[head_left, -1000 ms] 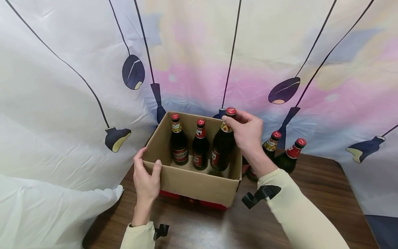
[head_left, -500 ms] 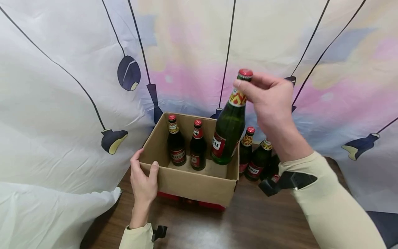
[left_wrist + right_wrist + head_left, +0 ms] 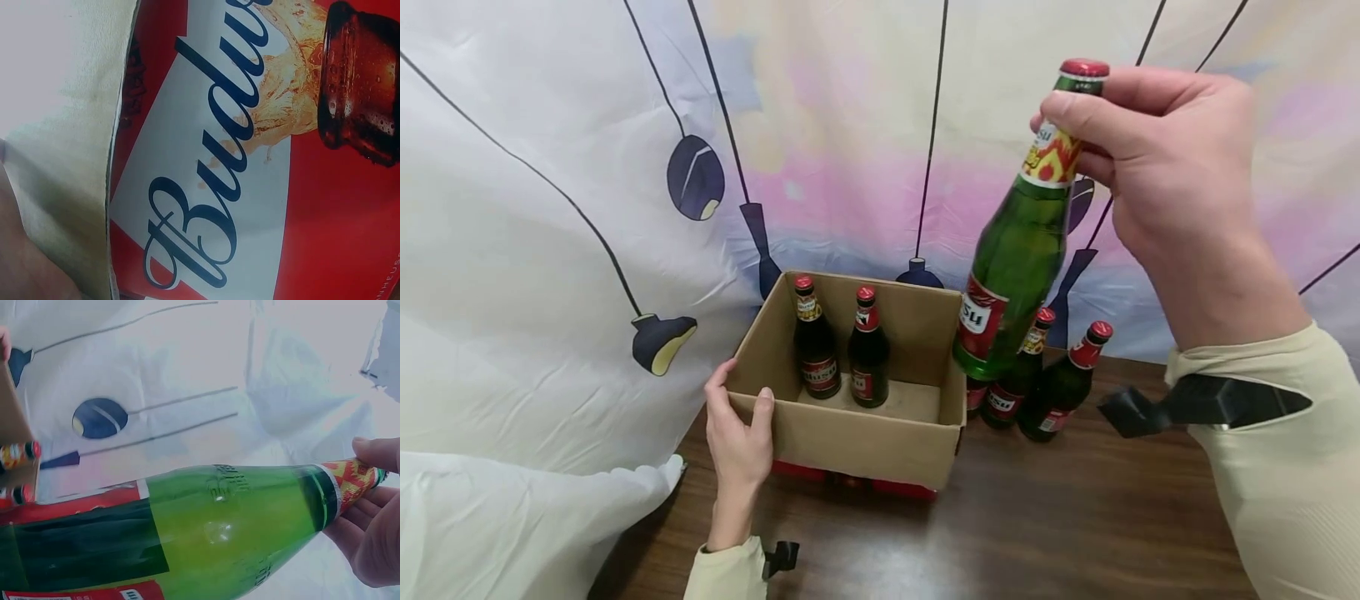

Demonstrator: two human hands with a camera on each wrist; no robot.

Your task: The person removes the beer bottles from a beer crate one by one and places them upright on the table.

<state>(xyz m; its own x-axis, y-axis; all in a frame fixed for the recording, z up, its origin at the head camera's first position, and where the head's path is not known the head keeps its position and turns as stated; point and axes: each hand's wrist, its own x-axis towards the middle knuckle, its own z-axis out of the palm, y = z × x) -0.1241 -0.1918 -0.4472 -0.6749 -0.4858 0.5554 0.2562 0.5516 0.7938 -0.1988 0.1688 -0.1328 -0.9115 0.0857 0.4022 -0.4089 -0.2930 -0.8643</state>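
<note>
Bottle [image 3: 1022, 242] lifted out of the box [image 3: 865, 442]

Your right hand [image 3: 1180, 158] grips it by the neck [image 3: 1051, 158], tilted above the box's right side; a second ago it stood inside. That leaves you two bottles [image 3: 868, 358] there (three others [image 3: 1056, 392] stand on the bench [image 3: 1037, 517], just beside). Your left hand [image 3: 739, 446] grips the near-left corner.
</note>
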